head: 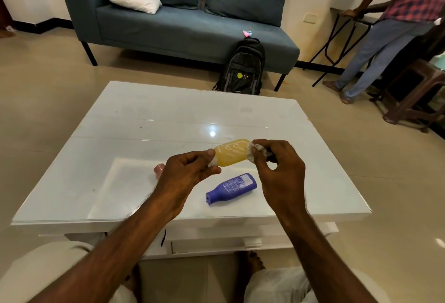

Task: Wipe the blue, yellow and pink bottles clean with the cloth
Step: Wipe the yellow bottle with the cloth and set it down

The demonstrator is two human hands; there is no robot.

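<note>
My left hand (185,177) grips the cap end of the yellow bottle (230,154), which lies sideways in the air above the white table (144,119). My right hand (279,170) pinches a small white cloth (255,150) against the bottle's far end. The blue bottle (231,188) lies on its side on the table, just below my hands, cap toward me. Only a bit of the pink bottle (159,170) shows behind my left hand.
A blue sofa (183,26) with cushions stands beyond the table, with a black backpack (243,69) leaning against it. A person (390,26) stands at the far right beside a folding stand and a brown stool (414,95).
</note>
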